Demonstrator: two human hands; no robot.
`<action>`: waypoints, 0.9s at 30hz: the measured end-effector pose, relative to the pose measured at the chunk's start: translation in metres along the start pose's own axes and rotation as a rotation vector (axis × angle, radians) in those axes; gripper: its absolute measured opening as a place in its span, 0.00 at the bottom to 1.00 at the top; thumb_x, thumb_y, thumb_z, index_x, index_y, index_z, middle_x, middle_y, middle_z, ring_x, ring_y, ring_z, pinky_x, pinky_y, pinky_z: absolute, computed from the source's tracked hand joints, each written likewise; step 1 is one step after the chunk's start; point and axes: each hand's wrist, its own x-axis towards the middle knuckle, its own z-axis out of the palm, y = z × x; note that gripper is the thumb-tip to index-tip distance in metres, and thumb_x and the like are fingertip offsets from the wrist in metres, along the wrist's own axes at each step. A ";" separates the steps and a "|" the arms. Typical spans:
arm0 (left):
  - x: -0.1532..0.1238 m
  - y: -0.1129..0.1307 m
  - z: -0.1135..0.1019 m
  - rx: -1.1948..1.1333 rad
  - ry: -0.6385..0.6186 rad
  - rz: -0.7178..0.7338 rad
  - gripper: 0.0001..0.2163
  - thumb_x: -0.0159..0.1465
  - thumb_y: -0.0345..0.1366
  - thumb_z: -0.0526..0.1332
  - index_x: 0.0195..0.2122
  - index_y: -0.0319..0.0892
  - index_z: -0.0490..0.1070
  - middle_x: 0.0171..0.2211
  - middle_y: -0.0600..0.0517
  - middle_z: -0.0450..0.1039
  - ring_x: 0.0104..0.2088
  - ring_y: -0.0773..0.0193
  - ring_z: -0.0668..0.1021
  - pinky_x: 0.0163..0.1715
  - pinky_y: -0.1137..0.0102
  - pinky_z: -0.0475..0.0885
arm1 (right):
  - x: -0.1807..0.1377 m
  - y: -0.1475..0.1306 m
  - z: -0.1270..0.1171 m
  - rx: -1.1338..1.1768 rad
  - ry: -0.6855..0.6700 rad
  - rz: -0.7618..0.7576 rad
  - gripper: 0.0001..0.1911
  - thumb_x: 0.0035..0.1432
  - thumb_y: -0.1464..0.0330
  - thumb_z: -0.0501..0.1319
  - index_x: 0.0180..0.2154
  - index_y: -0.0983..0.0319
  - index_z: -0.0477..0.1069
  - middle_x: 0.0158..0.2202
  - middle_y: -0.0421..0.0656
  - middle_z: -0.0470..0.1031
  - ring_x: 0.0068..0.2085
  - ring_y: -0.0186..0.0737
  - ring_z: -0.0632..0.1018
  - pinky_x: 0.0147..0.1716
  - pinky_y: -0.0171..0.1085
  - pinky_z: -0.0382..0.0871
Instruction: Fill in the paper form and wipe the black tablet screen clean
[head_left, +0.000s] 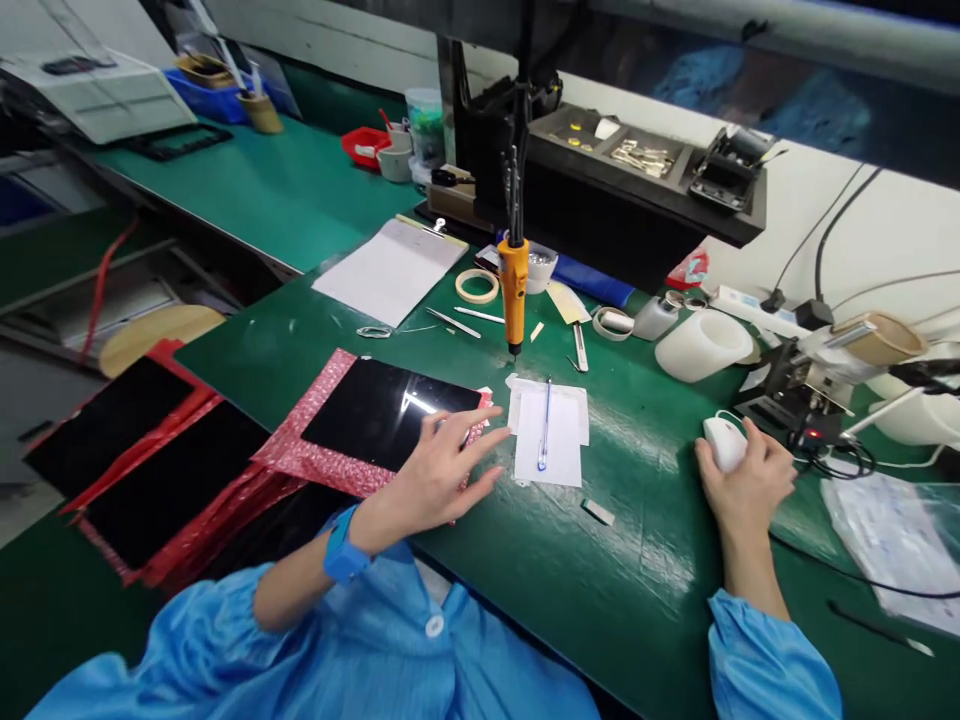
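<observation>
My right hand (pixel 750 480) rests around a white computer mouse (pixel 724 440) on the green table. My left hand (pixel 439 470) is open, its fingers spread toward the right, and nothing shows in it. It hovers at or just over the right edge of a black glass panel (pixel 375 405); I cannot tell whether it touches. The panel lies on pink bubble wrap (pixel 300 440). Right of those fingers are white paper sheets (pixel 531 440) with a blue pen (pixel 545 420) across them. A small pale block (pixel 598 512) sits nearer me.
An orange electric screwdriver (pixel 514 295) hangs over the table's middle. More black panels (pixel 172 480) in red wrap lie at left. Behind are a clipboard (pixel 394 270), a tape roll (pixel 477 286) and a cutter (pixel 580 348). A metal device (pixel 802 385) with cables and a plastic bag (pixel 892 540) are at right.
</observation>
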 end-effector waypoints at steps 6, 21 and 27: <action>-0.058 0.000 -0.003 0.129 0.283 -0.278 0.08 0.80 0.29 0.60 0.57 0.38 0.73 0.55 0.40 0.75 0.53 0.54 0.79 0.53 0.61 0.71 | -0.004 -0.043 -0.008 0.146 0.214 -0.296 0.27 0.72 0.51 0.63 0.55 0.67 0.80 0.50 0.62 0.79 0.52 0.63 0.80 0.55 0.61 0.73; -0.054 -0.001 0.004 0.188 0.124 -0.422 0.10 0.80 0.30 0.59 0.60 0.39 0.72 0.58 0.39 0.75 0.56 0.53 0.78 0.56 0.60 0.73 | -0.054 -0.106 -0.005 0.657 -0.398 0.009 0.28 0.70 0.43 0.68 0.33 0.57 0.66 0.20 0.31 0.61 0.17 0.27 0.62 0.17 0.26 0.60; -0.049 -0.001 0.002 0.196 0.082 -0.473 0.11 0.79 0.31 0.59 0.60 0.38 0.71 0.56 0.39 0.77 0.55 0.54 0.79 0.56 0.60 0.74 | -0.051 -0.114 -0.008 0.644 -0.451 0.053 0.25 0.69 0.45 0.71 0.34 0.57 0.69 0.19 0.31 0.62 0.18 0.29 0.64 0.19 0.28 0.63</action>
